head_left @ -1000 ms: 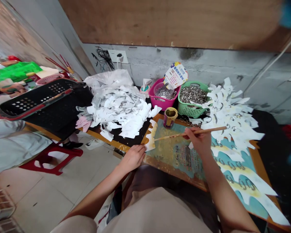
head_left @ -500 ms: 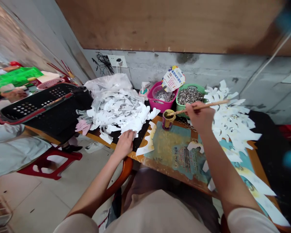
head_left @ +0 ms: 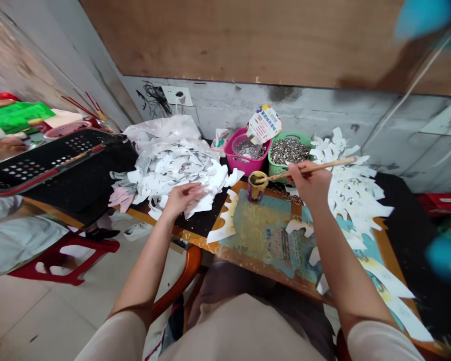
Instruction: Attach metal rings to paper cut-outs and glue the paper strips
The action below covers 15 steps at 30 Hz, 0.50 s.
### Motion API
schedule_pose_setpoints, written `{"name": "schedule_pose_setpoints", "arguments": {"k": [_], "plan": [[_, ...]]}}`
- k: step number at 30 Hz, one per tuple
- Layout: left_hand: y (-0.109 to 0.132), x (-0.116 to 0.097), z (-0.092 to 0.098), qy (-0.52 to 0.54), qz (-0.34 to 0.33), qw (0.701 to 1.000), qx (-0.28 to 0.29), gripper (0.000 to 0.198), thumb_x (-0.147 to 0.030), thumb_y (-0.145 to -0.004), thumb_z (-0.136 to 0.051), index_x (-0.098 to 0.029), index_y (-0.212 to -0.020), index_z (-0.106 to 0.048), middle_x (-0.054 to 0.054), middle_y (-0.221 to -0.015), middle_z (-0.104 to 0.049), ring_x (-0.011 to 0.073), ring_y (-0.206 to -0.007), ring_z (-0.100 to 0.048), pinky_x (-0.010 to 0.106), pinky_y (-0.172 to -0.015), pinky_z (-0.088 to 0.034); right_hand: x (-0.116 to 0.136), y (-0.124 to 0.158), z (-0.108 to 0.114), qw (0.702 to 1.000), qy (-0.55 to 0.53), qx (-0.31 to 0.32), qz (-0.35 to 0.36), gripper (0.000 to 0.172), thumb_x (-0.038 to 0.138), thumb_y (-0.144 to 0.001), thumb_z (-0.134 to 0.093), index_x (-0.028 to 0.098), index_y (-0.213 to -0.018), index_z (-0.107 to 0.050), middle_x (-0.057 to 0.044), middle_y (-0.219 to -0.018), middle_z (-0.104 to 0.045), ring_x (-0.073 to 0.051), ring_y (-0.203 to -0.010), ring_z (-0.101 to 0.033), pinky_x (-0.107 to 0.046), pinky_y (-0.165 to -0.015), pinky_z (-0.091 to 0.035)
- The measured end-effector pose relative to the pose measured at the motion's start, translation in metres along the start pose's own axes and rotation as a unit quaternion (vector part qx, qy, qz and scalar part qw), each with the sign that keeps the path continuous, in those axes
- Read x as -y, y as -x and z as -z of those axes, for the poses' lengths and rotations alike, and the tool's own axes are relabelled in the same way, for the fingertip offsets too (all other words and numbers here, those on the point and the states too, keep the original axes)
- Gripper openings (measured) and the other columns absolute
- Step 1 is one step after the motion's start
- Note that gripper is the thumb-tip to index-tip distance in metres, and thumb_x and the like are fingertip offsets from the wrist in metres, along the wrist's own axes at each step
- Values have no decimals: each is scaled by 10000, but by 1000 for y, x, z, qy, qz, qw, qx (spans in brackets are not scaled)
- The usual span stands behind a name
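My right hand [head_left: 310,183] is closed round a long wooden brush [head_left: 325,165], whose tip dips into a small yellow glue pot [head_left: 256,185] at the back of the wooden board [head_left: 248,253]. My left hand [head_left: 181,196] reaches into the pile of white paper cut-outs [head_left: 176,170] to the left, fingers curled over a piece at its near edge. One white cut-out [head_left: 224,223] lies on the board's left side next to the glue-stained blue sheet [head_left: 270,233].
A pink basket [head_left: 237,159] and a green basket of metal rings [head_left: 291,150] stand by the wall. Finished white cut-outs with rings [head_left: 355,188] spread along the right. A black crate [head_left: 56,163] and a red stool [head_left: 65,250] are on the left.
My right hand carried the brush from the cut-out on the board to the glue pot. My left hand left that cut-out and moved up into the paper pile.
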<state>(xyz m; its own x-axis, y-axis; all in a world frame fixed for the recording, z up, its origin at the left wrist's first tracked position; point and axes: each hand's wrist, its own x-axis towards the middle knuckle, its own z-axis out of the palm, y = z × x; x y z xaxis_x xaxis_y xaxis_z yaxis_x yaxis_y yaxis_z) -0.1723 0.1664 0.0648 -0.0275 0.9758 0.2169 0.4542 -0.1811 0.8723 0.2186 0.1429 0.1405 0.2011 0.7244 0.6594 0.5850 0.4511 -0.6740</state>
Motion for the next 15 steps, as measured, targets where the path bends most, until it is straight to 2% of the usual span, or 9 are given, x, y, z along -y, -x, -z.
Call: {"name": "schedule_pose_setpoints", "arguments": {"k": [2,4,6,8,10,13,15], "plan": [[-7,-8,-8,82,19,992,-95,529,-566,-658,-783,-121,-944,-770,83,-797,-753,192,-685,-670,302,-669,-547,-5,4,8,999,-36,-18,-22,295,453,-859,-661,208,-695,-667,-8,-566,-679,-170,-499,-649,-286,-515,-534],[-5,-22,-21,112,12,976,-188,477,-558,-688,-765,-116,-865,-767,66,-749,-735,178,-654,-659,287,-634,-544,-10,6,13,997,-64,-36,-37,302,472,-855,-668,211,-702,-666,-5,-567,-674,-175,-502,-657,-294,-501,-548],[8,-41,-39,106,-13,965,-238,449,-547,-780,-698,-122,-915,-758,57,-771,-734,184,-693,-679,288,-649,-555,-13,8,14,995,-83,-45,-45,301,478,-855,-671,214,-709,-665,-4,-576,-674,-177,-510,-663,-298,-500,-558],[33,-60,-63,69,-53,955,-283,412,-509,-874,-617,-141,-1012,-741,61,-869,-747,183,-767,-697,302,-730,-568,-14,9,15,994,-88,-51,-43,297,471,-856,-677,215,-706,-664,-3,-580,-672,-175,-514,-663,-300,-510,-564],[67,-75,-91,9,-97,962,-255,332,-444,-911,-600,-168,-1043,-730,69,-949,-752,190,-856,-704,318,-813,-569,-13,10,14,994,-84,-58,-40,296,467,-856,-679,216,-700,-663,-2,-576,-667,-174,-518,-660,-301,-523,-566],[126,-82,-134,-82,-177,974,-112,238,-343,-932,-588,-209,-1091,-704,82,-1044,-737,195,-945,-703,315,-854,-572,-12,13,14,994,-75,-61,-41,297,468,-857,-679,215,-703,-664,-5,-581,-669,-174,-533,-660,-303,-542,-569],[161,-78,-156,-144,-196,970,-15,247,-304,-959,-535,-237,-1145,-682,101,-1128,-710,211,-990,-696,333,-852,-578,-11,16,16,995,-75,-55,-46,292,467,-855,-681,214,-710,-668,-6,-582,-671,-174,-532,-657,-307,-549,-572]]}}
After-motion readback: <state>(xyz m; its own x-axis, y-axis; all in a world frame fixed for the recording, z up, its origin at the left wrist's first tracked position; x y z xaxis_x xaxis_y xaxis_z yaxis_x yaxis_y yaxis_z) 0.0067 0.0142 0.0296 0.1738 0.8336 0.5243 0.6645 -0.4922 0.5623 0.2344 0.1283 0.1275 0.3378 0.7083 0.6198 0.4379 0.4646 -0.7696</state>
